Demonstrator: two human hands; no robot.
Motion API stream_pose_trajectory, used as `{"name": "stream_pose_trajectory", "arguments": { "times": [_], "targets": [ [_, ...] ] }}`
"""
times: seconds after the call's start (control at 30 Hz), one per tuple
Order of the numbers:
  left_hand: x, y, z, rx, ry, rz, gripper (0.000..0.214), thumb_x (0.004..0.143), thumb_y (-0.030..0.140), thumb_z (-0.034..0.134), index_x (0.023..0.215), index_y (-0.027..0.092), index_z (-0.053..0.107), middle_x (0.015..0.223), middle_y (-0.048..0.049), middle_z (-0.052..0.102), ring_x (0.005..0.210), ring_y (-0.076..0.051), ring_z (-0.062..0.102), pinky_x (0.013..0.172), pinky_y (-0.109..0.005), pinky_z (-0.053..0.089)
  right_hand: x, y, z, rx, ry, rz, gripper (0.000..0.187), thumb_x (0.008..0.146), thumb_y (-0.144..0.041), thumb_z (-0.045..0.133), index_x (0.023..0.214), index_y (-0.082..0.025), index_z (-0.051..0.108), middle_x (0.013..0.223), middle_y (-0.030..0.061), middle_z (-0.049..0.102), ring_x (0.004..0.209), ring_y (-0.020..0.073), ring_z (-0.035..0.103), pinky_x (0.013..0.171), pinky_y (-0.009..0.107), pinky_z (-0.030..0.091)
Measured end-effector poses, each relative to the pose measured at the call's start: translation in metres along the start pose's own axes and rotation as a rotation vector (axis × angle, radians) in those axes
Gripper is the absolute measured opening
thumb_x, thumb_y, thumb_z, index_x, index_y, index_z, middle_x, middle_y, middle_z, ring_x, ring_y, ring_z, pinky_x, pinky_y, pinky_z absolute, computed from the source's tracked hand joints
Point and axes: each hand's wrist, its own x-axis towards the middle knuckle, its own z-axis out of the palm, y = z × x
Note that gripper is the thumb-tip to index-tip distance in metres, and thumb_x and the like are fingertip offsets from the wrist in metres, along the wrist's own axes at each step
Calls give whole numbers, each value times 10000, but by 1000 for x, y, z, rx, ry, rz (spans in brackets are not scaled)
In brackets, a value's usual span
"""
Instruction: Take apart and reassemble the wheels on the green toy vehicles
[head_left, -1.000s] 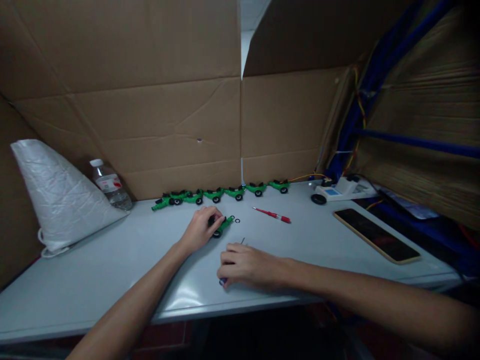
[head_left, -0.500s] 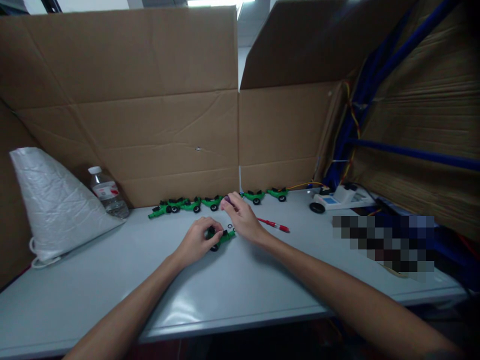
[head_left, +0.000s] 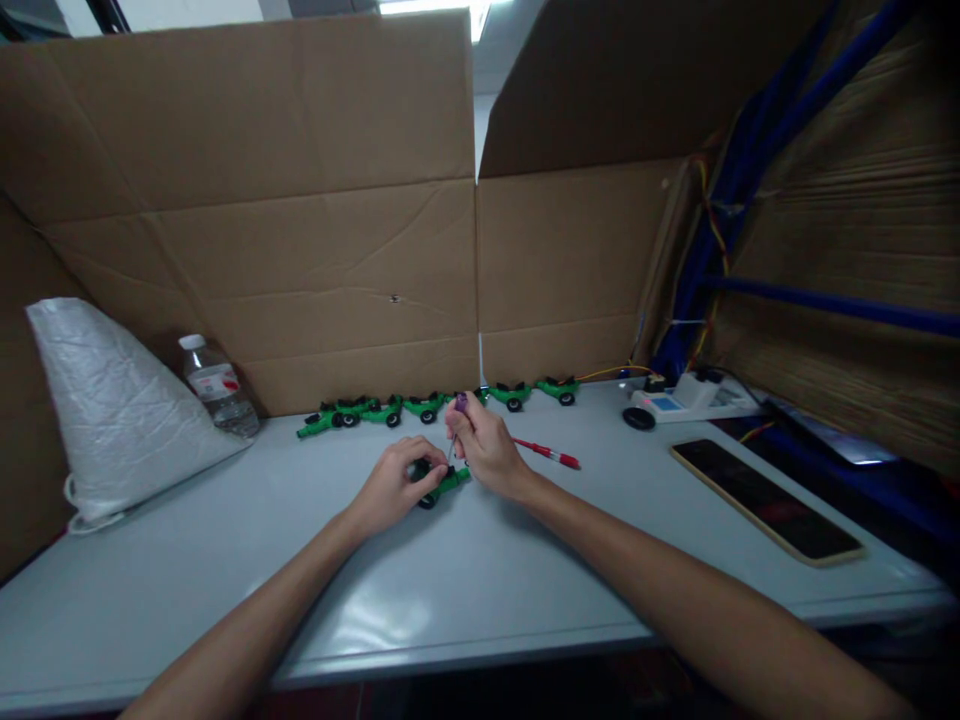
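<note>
Work position: green toy vehicle [head_left: 451,483] held at tabletop [head_left: 225,560]

The rear is bounded by cardboard panels [head_left: 300,120], in front of which the pale tabletop is set. At its left end a white bag [head_left: 112,420] is noted, with a water bottle [head_left: 217,385] placed just beside it. At the right, a power strip [head_left: 701,398] and a phone [head_left: 769,500] are found. The green toy vehicle is located near the middle, partly covered by the left hand [head_left: 394,475], whose fingers are clamped on it. By the right hand [head_left: 487,445], a purple-handled screwdriver [head_left: 460,401] is gripped, shaft directed down toward the vehicle; whether contact is made cannot be told. Behind, similar green vehicles [head_left: 508,394] are lined up. A red screwdriver [head_left: 547,453] is seen lying right of the right hand.
</note>
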Motion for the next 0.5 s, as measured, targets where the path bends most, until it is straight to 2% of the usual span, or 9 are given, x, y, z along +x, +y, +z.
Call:
{"name": "stream_pose_trajectory", "arguments": {
  "times": [0.2,0.5],
  "targets": [
    [-3,0,1,62,-21,0,135,1011,310,625,969,209,703,976,-36,738,948,-201,645,922,-338,450,-3,-7,-1,-9,1,13,335,1072,-562,444,982,-240,466,767,-32,599,521,102,571,516,220,431],
    [-6,0,1,109,-21,9,131,1022,324,616,983,215,677,999,-37,737,982,-209,648,948,-352,435,-6,-2,1,-78,-24,9,314,1065,-540,472,949,-249,452,698,-34,594,540,132,565,540,239,426]
  ]
}}
